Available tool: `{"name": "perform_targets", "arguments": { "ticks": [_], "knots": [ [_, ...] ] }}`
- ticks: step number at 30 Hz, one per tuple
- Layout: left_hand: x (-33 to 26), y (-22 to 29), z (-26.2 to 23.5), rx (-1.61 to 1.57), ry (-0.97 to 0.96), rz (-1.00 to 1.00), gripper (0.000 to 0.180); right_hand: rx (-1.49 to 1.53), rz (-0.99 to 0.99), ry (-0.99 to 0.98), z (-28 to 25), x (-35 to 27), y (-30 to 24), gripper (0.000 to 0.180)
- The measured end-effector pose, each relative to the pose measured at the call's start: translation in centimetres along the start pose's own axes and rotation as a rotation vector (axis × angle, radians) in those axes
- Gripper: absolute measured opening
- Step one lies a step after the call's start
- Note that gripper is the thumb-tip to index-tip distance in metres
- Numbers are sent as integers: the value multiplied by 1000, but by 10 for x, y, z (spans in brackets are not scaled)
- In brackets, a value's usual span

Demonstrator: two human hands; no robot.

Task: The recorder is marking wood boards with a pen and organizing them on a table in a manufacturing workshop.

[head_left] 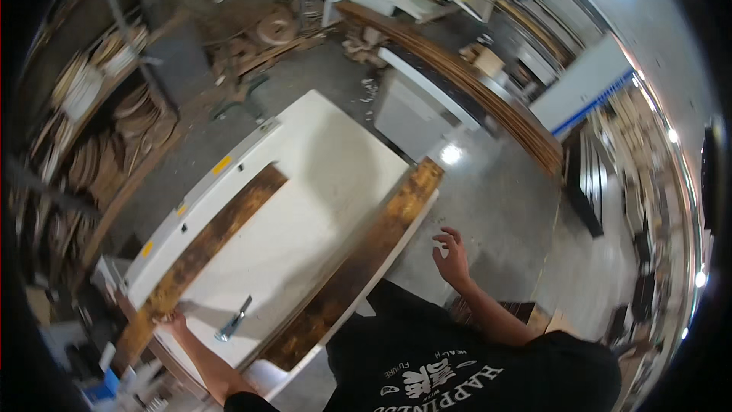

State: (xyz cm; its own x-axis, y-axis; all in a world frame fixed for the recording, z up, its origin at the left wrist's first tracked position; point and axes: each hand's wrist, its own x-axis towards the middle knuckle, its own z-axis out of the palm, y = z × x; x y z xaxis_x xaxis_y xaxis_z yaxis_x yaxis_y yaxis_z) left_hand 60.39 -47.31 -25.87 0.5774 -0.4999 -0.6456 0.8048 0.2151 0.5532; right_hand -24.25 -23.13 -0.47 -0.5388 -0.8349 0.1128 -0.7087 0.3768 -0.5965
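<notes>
A long brown mottled board (217, 240) lies along the far-left side of the white worktable (335, 175), one end sticking out past the table's edge. My left hand (171, 323) is closed on the edge of this board near its overhanging end. Along the side nearest my body rests a second brown mottled board (366, 243). Between the two boards, close to my left forearm, is a small metal hand tool (233, 321); its exact kind is unclear. My right hand (451, 256) hangs in the air beyond the table's right side, fingers apart and slightly curled, holding nothing.
A raised white rail (200, 187) with yellow marks borders the table's far-left side. Racks with round coiled pieces (141, 118) stand at left. Long brown strips (457, 69) lie stacked at back right, beside a white cabinet (415, 103). Grey floor (496, 206) spreads to the right.
</notes>
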Motion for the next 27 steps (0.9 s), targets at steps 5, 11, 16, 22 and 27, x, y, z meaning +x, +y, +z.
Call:
{"name": "perform_targets", "arguments": {
  "ticks": [5,11,16,22,27],
  "knots": [
    [11,-10,21,232,-236,93,43,71,-52,16,-6,-3,7,32],
    [-68,-63,1,137,-291,66,39,189,-184,116,-8,35,-20,39],
    [-204,-135,25,136,-452,25,41,297,-40,72,-9,70,-52,61],
    [-329,-171,23,-34,-450,-104,59,518,257,74,12,115,-69,104],
    [-354,-192,9,-449,-1005,-492,39,651,376,251,28,154,-19,95]
  ]
}}
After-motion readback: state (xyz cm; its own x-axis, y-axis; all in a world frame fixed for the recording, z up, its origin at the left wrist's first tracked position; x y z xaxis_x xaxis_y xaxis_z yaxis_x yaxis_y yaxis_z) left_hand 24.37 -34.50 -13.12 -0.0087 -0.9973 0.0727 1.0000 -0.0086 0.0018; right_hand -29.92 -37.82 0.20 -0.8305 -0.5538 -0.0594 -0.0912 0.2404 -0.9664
